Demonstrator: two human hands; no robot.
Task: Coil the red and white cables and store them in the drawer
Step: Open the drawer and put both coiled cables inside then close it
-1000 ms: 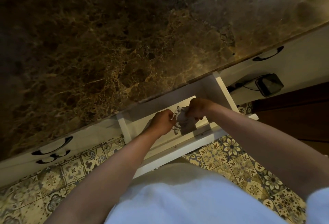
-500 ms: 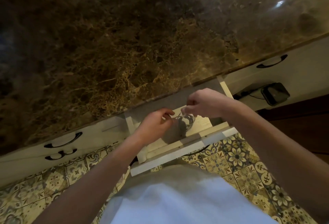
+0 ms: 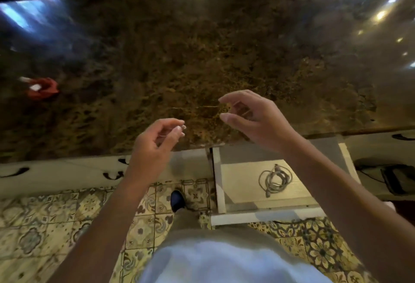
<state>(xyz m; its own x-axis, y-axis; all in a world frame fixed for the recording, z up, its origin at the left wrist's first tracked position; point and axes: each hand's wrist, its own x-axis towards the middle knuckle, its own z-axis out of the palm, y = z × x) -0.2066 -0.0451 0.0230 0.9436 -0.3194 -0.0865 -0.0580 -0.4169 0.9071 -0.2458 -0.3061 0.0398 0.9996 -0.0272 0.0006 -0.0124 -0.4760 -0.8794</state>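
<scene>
The white cable (image 3: pixel 275 179) lies coiled on the floor of the open white drawer (image 3: pixel 265 216), untouched by either hand. Far to the left on the brown marble countertop (image 3: pixel 202 58) rests the red cable (image 3: pixel 42 88), a blurred red bundle with white ends. My left hand (image 3: pixel 155 145) hovers over the counter's front edge, fingers apart and empty. My right hand (image 3: pixel 251 118) is raised above the counter, up and left of the drawer, fingers curled apart with nothing in them.
White drawer fronts with dark handles (image 3: pixel 13 171) run below the counter edge. A black device with a cord (image 3: pixel 397 179) sits right of the drawer. My shoe (image 3: pixel 177 199) stands on the patterned tile floor (image 3: pixel 56 226). The view is motion-blurred.
Both hands let go of the white cable, left it coiled in the drawer, and rose above the counter. The view swung left, bringing the red cable into sight.
</scene>
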